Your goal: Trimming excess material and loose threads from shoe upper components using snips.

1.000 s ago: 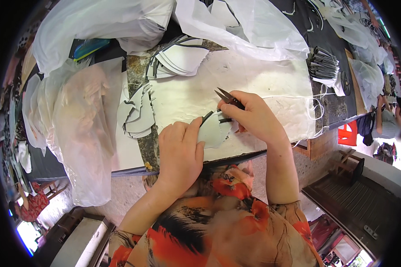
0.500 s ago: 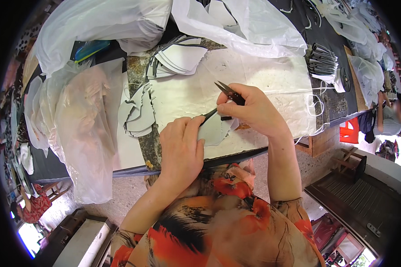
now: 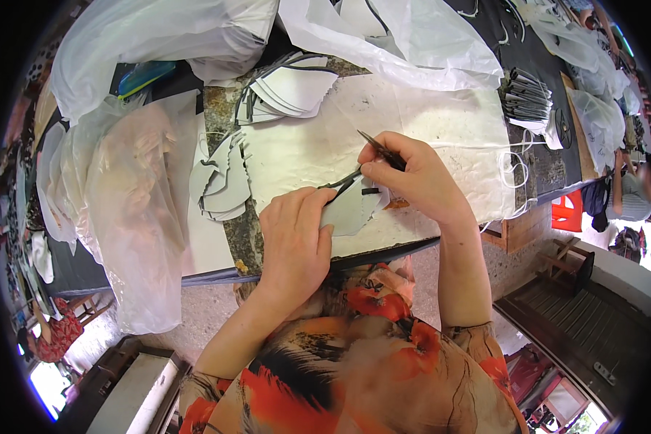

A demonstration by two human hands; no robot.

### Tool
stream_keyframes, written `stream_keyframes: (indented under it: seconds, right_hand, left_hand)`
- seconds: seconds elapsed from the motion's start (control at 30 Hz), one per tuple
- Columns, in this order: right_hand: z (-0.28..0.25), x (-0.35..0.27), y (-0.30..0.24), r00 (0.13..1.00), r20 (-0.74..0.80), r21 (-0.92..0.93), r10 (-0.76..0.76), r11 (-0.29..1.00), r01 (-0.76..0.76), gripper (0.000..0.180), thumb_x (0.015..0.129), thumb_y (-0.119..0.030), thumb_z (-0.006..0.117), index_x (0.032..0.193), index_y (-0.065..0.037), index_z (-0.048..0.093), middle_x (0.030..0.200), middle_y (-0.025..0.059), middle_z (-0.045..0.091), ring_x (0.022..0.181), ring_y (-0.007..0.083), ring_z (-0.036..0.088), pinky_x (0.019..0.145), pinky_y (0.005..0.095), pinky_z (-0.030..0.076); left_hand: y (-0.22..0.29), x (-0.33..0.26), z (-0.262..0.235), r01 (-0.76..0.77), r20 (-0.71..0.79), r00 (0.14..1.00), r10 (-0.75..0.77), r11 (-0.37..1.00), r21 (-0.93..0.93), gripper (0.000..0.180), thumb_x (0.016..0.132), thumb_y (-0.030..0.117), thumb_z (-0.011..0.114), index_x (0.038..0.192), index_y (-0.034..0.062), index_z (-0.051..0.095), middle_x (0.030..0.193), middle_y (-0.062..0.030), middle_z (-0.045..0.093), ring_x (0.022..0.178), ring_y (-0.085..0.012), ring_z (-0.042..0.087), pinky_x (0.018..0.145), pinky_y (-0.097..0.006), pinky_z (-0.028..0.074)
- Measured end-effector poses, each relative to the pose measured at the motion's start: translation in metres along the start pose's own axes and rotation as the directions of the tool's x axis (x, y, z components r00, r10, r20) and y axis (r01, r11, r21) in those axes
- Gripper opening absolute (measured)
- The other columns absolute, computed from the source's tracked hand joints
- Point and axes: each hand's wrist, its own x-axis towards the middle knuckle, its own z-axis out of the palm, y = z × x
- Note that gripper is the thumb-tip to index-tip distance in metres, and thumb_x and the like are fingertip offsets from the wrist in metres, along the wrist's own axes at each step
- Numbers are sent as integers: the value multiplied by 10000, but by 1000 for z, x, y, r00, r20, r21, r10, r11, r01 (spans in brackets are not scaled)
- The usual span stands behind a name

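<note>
My left hand [image 3: 291,228] rests on the table near its front edge, fingers together, holding down a light grey cut piece [image 3: 346,215] with a black strip [image 3: 351,178] along its upper edge. In my right hand [image 3: 418,172] is a pair of small dark thread snips [image 3: 380,150], blades pointing up and left, close together. The thumb and fingertips of that hand are at the right end of the black strip; whether they pinch it is hard to tell. A short black tab lies on the piece's right side.
Black-edged pieces lie in a fanned stack [image 3: 289,90] and a smaller pile [image 3: 224,181] on the left of the pale work sheet [image 3: 427,119]. Plastic bags [image 3: 141,210] stand left and behind. A dark bundle [image 3: 526,98] and white cord [image 3: 512,172] are on the right.
The snips' blades have come together and turned. My right hand has shifted slightly right, and more of the black strip shows between my hands. My left hand stays in place.
</note>
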Motion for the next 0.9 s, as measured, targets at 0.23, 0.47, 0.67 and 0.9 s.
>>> stream_keyframes:
  seconds: [0.23, 0.47, 0.67, 0.9]
  right_hand:
    - [-1, -3, -11, 996, -17, -192, -82, 978, 78, 214, 874, -176, 799, 990, -24, 702, 771, -43, 571, 702, 30, 466, 624, 220, 396]
    - [-2, -2, -11, 999, 5, -202, 38, 979, -36, 291, 840, -253, 782, 949, 6, 706, 771, 82, 661, 691, 151, 608, 649, 317, 503]
    - [-4, 2, 3, 993, 79, -264, -84, 959, 102, 274, 882, -262, 729, 972, -4, 724, 791, 131, 699, 728, 234, 666, 709, 350, 524]
    - [-6, -5, 5, 980, 97, -257, -176, 946, 195, 109, 930, -104, 716, 951, 3, 710, 778, -14, 653, 717, 32, 533, 637, 217, 452]
  left_hand:
    - [-3, 1, 0, -13, 7, 1000, 13, 1000, -12, 475, 783, 21, 699, 1247, 55, 605, 1176, -123, 626, 1125, -340, 560, 1000, -443, 394]
    - [-3, 2, -1, -13, 21, 1000, 13, 1000, -18, 468, 788, 27, 699, 1244, 58, 601, 1167, -123, 616, 1122, -339, 555, 994, -440, 390]
    - [-5, 1, 0, -17, 30, 999, 18, 999, -42, 463, 789, 28, 698, 1242, 58, 603, 1167, -121, 615, 1128, -335, 550, 1004, -436, 386]
    - [-1, 13, -13, -34, 80, 996, 39, 998, -60, 472, 791, 71, 737, 1248, 77, 621, 1145, -98, 627, 1112, -321, 539, 1013, -419, 385]
